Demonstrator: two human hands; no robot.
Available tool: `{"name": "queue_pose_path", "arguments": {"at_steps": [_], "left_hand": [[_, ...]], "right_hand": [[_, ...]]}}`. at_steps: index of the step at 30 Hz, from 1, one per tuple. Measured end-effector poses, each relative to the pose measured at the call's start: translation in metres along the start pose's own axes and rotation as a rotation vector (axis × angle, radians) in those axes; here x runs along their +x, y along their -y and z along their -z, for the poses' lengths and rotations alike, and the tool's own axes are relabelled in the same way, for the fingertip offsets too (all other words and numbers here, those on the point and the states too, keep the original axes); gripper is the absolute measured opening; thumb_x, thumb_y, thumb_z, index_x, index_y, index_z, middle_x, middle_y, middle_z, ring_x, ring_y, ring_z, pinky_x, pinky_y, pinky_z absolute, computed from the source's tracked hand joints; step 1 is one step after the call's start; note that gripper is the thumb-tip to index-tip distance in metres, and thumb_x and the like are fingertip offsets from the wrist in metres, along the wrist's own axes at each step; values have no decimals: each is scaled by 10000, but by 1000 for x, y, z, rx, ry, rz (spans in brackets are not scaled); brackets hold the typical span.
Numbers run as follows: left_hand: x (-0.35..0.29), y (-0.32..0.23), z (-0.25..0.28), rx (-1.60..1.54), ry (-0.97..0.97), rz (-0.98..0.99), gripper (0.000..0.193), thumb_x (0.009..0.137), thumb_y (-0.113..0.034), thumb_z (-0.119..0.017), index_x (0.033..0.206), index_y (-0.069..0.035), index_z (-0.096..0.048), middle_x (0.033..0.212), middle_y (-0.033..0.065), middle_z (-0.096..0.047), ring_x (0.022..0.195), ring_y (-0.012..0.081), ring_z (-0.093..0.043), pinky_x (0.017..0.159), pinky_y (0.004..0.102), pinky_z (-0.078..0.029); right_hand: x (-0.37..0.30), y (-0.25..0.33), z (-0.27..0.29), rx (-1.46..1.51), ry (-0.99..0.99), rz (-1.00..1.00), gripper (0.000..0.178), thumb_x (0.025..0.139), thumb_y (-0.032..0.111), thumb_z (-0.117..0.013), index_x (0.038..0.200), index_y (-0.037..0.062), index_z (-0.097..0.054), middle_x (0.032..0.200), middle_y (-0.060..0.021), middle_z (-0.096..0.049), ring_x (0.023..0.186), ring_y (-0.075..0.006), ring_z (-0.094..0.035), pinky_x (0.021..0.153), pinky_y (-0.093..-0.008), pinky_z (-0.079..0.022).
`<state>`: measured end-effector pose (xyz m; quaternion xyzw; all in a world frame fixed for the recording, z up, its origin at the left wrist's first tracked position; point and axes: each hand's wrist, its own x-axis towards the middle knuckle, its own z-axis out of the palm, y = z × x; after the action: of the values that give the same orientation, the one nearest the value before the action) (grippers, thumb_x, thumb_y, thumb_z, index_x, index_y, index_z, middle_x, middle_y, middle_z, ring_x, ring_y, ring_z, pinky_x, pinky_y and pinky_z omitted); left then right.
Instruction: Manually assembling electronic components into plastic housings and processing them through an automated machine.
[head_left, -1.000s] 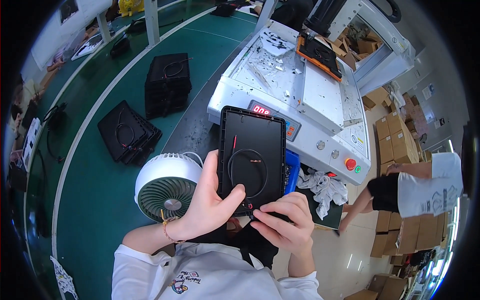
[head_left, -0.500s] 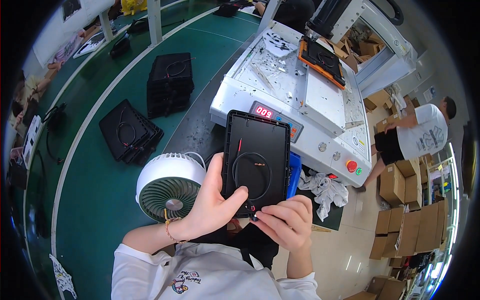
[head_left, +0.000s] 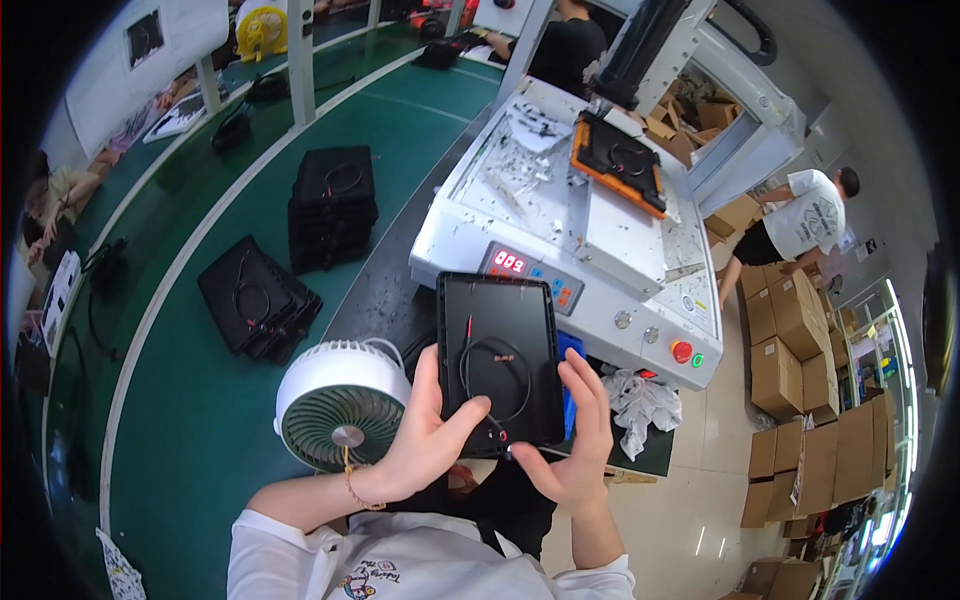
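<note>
A black rectangular plastic panel (head_left: pixel 500 310) with a raised rim is held in front of my body. My left hand (head_left: pixel 418 440) grips its left side, with the thumb pressed on the inner face. On that face lies a coiled thin black cable (head_left: pixel 530 384) with a red tip. My right hand (head_left: pixel 575 455) is curved round the lower right corner; its fingers lie along the right edge and its thumb touches the bottom edge. Near the thumb is a small connector end, partly hidden.
A white fan (head_left: pixel 345 400) stands left of my left hand. Stacked black panels (head_left: pixel 335 220) and a lower pile (head_left: pixel 255 300) sit on the green table. Ahead, a white machine (head_left: pixel 470 230) carries an orange fixture (head_left: pixel 615 175). A rag (head_left: pixel 645 405) hangs right; a person (head_left: pixel 805 215) stands beyond.
The panel sits lower in view. My right hand has gone from pinching the cable's connector end to spreading its fingers along the panel's right edge. The person at right has shifted.
</note>
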<state>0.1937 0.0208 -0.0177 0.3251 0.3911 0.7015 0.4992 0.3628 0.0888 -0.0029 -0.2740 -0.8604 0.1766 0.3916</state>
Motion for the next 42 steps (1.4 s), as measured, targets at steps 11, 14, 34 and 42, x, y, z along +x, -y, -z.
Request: {"name": "queue_pose_path", "arguments": {"at_steps": [11,14,34,42], "left_hand": [[-22,40,-9,-337,134,120,514,1030,-185,-360,1456,-128,-78,1498,135,-246,1404,231,-268,1142,411,-259],[-27,36,-10,-337,201,107,534,1029,-218,-352,1468,-129,-60,1511,130,-232,1414,229,-250,1151,405,-236],[266,-59,-69,1473,134,-572,610,907,-488,-543,1028,109,-536,1075,313,-599,1045,460,-523,938,491,-415],[260,-44,-146,1741,-17,-315,939,778,-713,-553,1220,114,-506,1113,285,-628,1062,414,-602,900,480,-465]], "right_hand": [[21,21,10,-310,366,-49,1171,636,641,-775,1443,-60,-297,1399,-379,-325,1221,-510,-450,998,-476,-422],[24,23,17,-310,390,-63,1179,644,641,-766,1454,-58,-273,1382,-376,-341,1212,-506,-444,1011,-489,-404],[3,-23,166,-536,74,-497,1094,658,611,-746,1472,27,-307,1220,-258,-521,1138,-395,-507,946,-461,-450],[-38,-48,204,-667,-57,-654,1119,641,590,-764,1489,46,-278,1233,-262,-515,1148,-378,-497,960,-451,-444]]}}
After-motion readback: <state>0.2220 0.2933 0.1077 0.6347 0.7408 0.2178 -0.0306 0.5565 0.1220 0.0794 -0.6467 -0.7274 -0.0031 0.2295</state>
